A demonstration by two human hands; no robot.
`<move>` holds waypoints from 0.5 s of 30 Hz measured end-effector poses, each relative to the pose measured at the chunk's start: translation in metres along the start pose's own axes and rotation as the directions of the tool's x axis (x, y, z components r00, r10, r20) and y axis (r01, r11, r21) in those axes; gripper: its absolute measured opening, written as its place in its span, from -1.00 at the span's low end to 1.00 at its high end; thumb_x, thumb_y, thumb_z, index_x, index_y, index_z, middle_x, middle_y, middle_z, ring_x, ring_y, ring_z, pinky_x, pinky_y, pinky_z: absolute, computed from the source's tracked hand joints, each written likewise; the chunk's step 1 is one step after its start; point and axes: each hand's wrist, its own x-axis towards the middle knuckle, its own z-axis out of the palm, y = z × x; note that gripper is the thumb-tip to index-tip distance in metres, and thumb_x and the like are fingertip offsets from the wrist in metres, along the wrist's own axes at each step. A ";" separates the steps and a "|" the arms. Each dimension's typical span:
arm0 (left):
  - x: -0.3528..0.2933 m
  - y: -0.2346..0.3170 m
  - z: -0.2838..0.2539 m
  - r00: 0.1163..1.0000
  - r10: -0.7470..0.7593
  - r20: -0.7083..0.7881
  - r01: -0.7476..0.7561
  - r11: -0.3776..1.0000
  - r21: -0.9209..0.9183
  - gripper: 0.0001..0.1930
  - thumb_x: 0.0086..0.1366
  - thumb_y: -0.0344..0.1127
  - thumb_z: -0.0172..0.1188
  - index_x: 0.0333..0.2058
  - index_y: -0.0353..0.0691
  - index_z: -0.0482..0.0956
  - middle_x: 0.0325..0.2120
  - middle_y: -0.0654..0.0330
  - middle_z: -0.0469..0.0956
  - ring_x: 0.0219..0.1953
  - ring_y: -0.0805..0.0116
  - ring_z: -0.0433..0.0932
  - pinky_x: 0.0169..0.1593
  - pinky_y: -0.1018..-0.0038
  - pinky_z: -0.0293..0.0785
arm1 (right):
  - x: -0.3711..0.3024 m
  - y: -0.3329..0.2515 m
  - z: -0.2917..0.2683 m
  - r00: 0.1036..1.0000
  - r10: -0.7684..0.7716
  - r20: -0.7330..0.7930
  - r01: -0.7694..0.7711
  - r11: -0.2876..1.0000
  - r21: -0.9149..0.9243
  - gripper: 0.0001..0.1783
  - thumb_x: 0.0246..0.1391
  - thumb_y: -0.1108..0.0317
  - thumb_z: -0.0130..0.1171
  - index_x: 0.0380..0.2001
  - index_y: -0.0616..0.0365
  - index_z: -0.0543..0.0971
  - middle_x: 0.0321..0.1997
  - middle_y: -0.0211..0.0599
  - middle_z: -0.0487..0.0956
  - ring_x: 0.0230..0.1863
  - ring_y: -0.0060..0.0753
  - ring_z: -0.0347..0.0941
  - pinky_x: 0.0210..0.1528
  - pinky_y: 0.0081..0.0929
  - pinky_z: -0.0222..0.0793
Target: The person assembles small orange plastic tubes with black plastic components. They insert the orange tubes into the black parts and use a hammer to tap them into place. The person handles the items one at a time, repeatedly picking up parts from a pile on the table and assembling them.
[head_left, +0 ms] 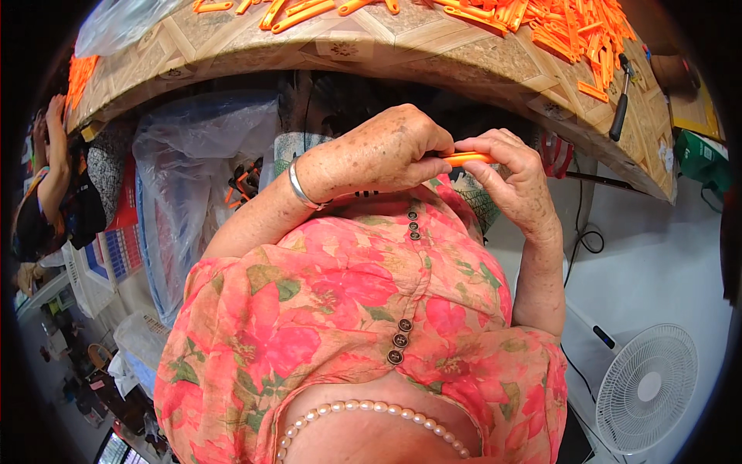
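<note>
In front of my chest both hands meet over a slim orange plastic handle (469, 158). My left hand (379, 151) is closed, its thumb and fingertips pinching the handle's left end. My right hand (516, 170) grips the right end between thumb and curled fingers. Only a short orange stretch shows between them; the rest is hidden by my fingers. Many similar loose orange plastic pieces (572, 35) are heaped on the table beyond, with more scattered along its far middle.
The curved patterned table edge (340, 58) lies ahead. A black-handled tool (619, 108) rests at its right end. Below left is a clear plastic bag (193, 147) with orange and black items. A white fan (649, 387) stands lower right. Another person's arm (54, 166) shows far left.
</note>
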 end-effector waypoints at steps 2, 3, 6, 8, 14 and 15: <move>0.000 -0.002 0.004 0.999 0.031 -0.020 -0.031 0.999 0.028 -0.83 0.10 -0.43 0.24 -0.33 -0.39 0.62 -0.53 -0.09 0.58 -0.46 -0.02 0.60 -0.38 0.28 0.50 | 0.000 0.001 0.001 1.000 -0.002 0.021 0.002 1.000 -0.017 -0.82 -0.03 0.41 0.28 -0.31 0.20 0.63 -0.41 -0.28 0.58 -0.35 -0.26 0.44 -0.17 -0.35 0.30; 0.000 -0.003 0.005 0.998 0.047 -0.029 -0.046 0.998 0.042 -0.83 0.09 -0.43 0.24 -0.34 -0.39 0.62 -0.52 -0.09 0.58 -0.46 -0.03 0.60 -0.38 0.27 0.50 | 0.000 0.001 0.001 1.000 0.000 0.024 0.000 1.000 -0.024 -0.84 -0.03 0.41 0.28 -0.33 0.20 0.63 -0.41 -0.28 0.58 -0.35 -0.25 0.44 -0.18 -0.35 0.30; 0.002 -0.003 0.009 0.997 0.072 -0.030 -0.068 0.990 0.122 -0.84 0.06 -0.44 0.24 -0.36 -0.38 0.62 -0.50 -0.08 0.58 -0.42 -0.05 0.60 -0.36 0.24 0.50 | -0.002 -0.001 0.002 1.000 0.011 0.028 -0.009 0.998 -0.059 -0.87 -0.03 0.40 0.27 -0.38 0.20 0.61 -0.43 -0.27 0.56 -0.36 -0.22 0.43 -0.20 -0.35 0.29; 0.002 -0.002 0.010 0.998 0.059 -0.038 -0.053 0.988 0.144 -0.85 0.05 -0.45 0.24 -0.37 -0.37 0.62 -0.49 -0.06 0.58 -0.40 -0.05 0.59 -0.34 0.22 0.50 | -0.002 -0.003 0.001 1.000 0.015 0.026 -0.013 0.995 -0.096 -0.88 -0.02 0.39 0.25 -0.40 0.20 0.59 -0.45 -0.26 0.55 -0.36 -0.20 0.43 -0.20 -0.34 0.29; 0.002 -0.001 0.020 0.998 -0.026 -0.050 0.039 0.960 0.276 -0.86 0.04 -0.42 0.25 -0.38 -0.32 0.63 -0.48 0.00 0.60 -0.38 -0.03 0.59 -0.33 0.22 0.51 | -0.005 -0.004 0.011 0.999 -0.011 -0.034 0.001 0.962 -0.273 -0.87 0.00 0.37 0.22 -0.42 0.19 0.54 -0.46 -0.23 0.52 -0.33 -0.14 0.45 -0.20 -0.27 0.32; 0.002 -0.002 0.021 0.999 -0.038 -0.031 0.046 0.954 0.296 -0.86 0.04 -0.41 0.26 -0.38 -0.32 0.63 -0.48 0.01 0.60 -0.38 -0.02 0.60 -0.33 0.22 0.51 | -0.007 -0.003 0.014 0.999 0.032 -0.034 -0.039 0.971 -0.235 -0.87 0.02 0.35 0.22 -0.42 0.19 0.54 -0.46 -0.23 0.52 -0.32 -0.14 0.46 -0.19 -0.27 0.32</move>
